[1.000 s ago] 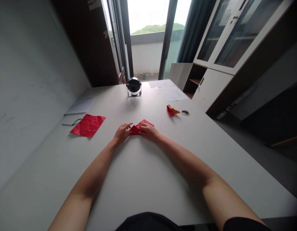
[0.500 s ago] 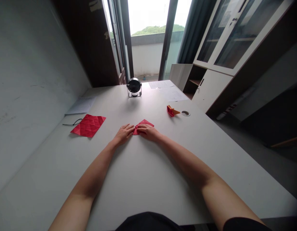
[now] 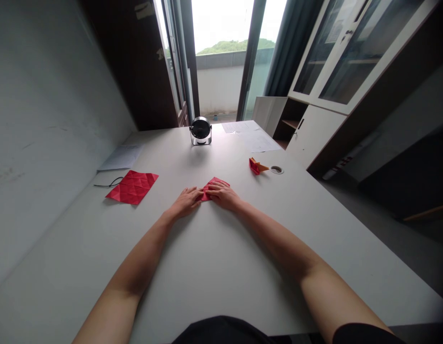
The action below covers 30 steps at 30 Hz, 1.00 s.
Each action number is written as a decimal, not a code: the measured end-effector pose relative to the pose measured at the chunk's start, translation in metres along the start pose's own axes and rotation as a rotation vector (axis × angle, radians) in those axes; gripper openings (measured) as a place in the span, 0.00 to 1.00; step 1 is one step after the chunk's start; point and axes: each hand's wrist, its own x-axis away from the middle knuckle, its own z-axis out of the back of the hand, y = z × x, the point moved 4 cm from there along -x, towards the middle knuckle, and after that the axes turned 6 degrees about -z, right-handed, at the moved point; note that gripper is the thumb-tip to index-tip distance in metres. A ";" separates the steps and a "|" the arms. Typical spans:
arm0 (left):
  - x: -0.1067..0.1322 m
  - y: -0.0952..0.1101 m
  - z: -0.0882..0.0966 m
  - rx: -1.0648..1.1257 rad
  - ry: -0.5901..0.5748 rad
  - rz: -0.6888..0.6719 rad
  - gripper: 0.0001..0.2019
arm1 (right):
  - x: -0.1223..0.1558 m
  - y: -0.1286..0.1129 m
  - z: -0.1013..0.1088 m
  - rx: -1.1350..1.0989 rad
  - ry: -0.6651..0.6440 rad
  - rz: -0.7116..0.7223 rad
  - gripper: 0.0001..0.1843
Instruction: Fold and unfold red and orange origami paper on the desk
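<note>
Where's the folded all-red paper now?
Head view: the folded all-red paper lies partly under the left hand and right hand, right of the creased sheet.

Folded red paper [image 3: 206,196], flat

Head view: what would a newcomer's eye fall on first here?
Most likely the small folded red paper at the middle of the white table, with the left hand at its left edge and the right hand partly over it. Next might come the larger creased red sheet lying to the left, then the red-and-orange folded piece to the right, beyond the right hand.
</note>
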 end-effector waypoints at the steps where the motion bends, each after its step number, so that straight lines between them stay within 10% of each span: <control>1: 0.000 0.000 0.000 -0.004 0.007 0.000 0.23 | 0.000 0.001 0.002 -0.013 -0.002 -0.002 0.16; 12: -0.004 -0.005 0.005 -0.052 0.155 -0.066 0.19 | 0.002 -0.005 0.021 -0.041 -0.080 -0.022 0.28; 18: -0.001 0.000 0.012 -0.027 0.206 -0.083 0.17 | 0.001 -0.004 0.022 0.026 -0.050 -0.027 0.14; 30: -0.002 0.004 0.011 0.029 0.190 -0.013 0.16 | 0.001 -0.022 0.030 -0.016 -0.035 0.021 0.16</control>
